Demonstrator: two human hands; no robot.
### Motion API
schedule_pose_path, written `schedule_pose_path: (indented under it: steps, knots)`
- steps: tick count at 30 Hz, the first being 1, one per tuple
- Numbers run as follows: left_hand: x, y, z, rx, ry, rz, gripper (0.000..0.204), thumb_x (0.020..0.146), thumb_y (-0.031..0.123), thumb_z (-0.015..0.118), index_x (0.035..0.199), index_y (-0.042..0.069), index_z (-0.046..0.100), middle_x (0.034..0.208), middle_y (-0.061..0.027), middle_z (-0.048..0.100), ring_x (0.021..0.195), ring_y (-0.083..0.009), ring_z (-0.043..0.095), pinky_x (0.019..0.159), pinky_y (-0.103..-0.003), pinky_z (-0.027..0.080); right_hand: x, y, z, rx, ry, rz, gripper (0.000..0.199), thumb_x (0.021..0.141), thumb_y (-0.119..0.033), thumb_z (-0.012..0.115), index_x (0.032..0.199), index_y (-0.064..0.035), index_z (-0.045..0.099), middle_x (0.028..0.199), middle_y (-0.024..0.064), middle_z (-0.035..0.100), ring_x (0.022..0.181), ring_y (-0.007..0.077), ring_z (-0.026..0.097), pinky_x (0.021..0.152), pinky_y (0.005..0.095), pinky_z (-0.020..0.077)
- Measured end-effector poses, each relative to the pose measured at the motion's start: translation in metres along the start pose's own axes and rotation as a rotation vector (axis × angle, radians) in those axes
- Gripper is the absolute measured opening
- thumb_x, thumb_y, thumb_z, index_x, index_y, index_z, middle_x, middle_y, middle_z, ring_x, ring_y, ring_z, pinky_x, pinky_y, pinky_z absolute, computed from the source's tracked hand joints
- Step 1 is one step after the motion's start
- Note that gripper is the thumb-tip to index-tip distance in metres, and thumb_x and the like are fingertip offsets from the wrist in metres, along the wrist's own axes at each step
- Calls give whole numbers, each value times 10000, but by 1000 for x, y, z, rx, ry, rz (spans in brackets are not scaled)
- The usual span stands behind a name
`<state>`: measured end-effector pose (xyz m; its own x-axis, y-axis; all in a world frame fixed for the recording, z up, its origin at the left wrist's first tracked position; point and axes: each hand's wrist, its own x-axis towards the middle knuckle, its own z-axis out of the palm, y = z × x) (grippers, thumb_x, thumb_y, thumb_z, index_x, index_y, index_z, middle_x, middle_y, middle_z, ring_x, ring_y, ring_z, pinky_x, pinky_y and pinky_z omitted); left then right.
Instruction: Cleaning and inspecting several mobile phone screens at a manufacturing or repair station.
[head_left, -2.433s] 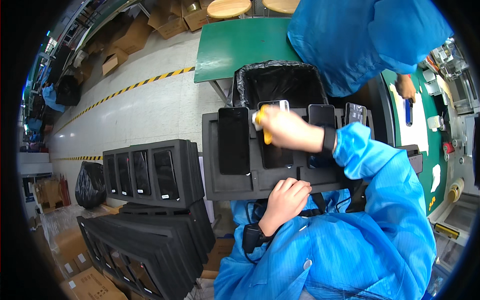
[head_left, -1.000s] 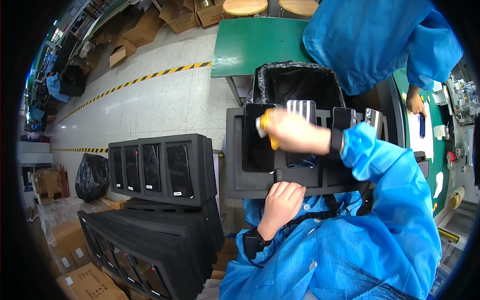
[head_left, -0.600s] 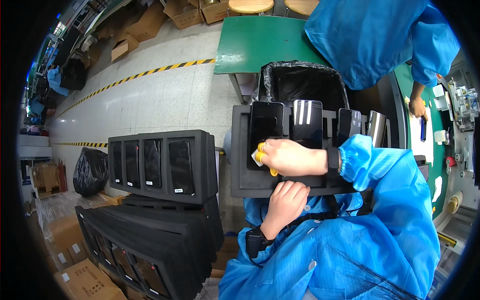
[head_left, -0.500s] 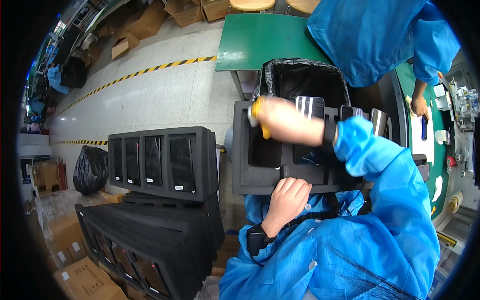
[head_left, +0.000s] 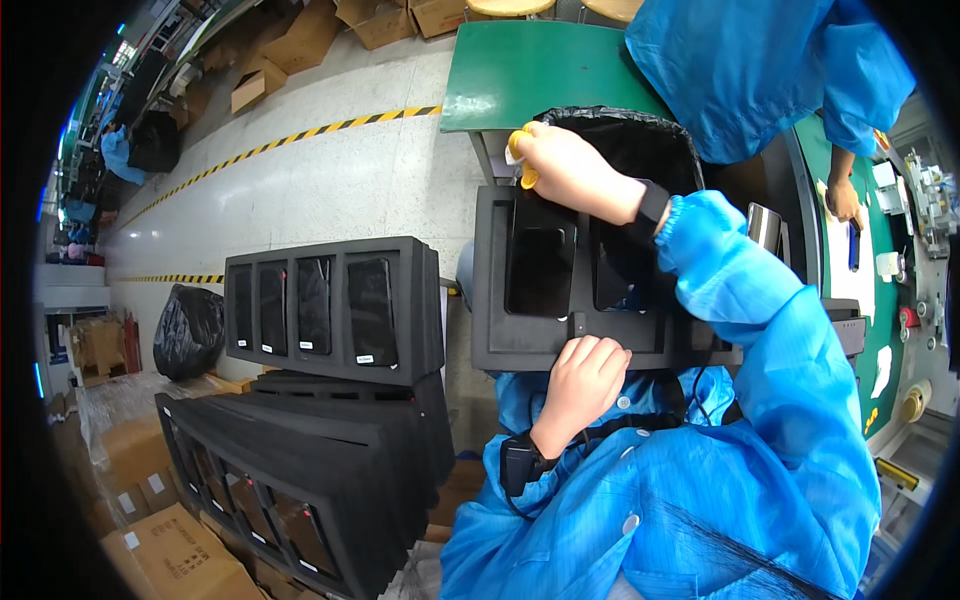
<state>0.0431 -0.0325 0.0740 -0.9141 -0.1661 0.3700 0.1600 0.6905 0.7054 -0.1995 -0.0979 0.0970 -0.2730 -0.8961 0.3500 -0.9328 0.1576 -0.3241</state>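
A black foam tray [head_left: 520, 345] lies in front of me with dark smartphones in its slots. My left hand [head_left: 582, 385] rests on its near edge with the fingers stretched out, holding nothing. Above the far left corner, my right hand [head_left: 572, 168] is closed round a small yellow tool [head_left: 522, 158] with a whitish part; its exact kind is unclear. Nearest below that hand is the left smartphone [head_left: 541, 262], lying screen up. A second smartphone [head_left: 622, 265] sits to its right, partly covered by my right wrist and its shadow.
Stacked foam trays [head_left: 340, 440] with phones stand at the left. A bin lined with a black bag [head_left: 640, 135] is behind my tray, near a green table [head_left: 550, 70]. A co-worker in a blue coat [head_left: 750, 80] works at the right bench, one hand [head_left: 843, 203] near a blue item.
My right hand has moved up and away from the tray with the yellow tool, uncovering more of the left smartphone. My left hand stays at the tray edge. The view has shifted slightly.
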Motion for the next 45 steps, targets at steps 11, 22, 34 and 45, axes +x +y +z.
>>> schedule_pose_path:
  steps: [11, 22, 34, 45]
  knots:
    - [-2, 8, -23, 75, 86, -59, 132, 720, 0, 664, 845, 39, 652, 903, -74, 643, 851, -266, 600, 769, -379, 462, -156, -10, -124, 347, 71, 351, 224, 822, -21, 622, 1043, -2, 587, 933, 160, 591, 847, 336, 591, 744, 382, 478]
    - [-14, -60, -57, 245, 110, -542, 539, 762, 47, 584, 1269, -74, 444, 1202, -240, 481, 1141, -411, 464, 1007, -439, 356, -369, 31, -152, 374, 664, 1032, 193, 934, -131, 555, 1072, -5, 603, 1254, 109, 551, 1118, 202, 532, 960, 298, 404]
    - [-10, -70, -52, 116, 229, -441, 542, 694, 11, 490, 1225, -81, 547, 1108, -147, 603, 979, -245, 567, 878, -311, 436, -417, 68, -141, 958, 480, 978, 239, 885, -220, 611, 1016, -21, 636, 970, 25, 635, 944, 115, 551, 860, 263, 427]
    - [43, -25, -60, -199, 217, -560, 448, 793, 116, 552, 1206, -55, 530, 1051, -145, 606, 904, -204, 578, 818, -303, 458, -449, 0, -201, 605, 654, 1009, 265, 889, -222, 558, 1037, -9, 611, 982, 105, 630, 952, 175, 581, 861, 304, 443]
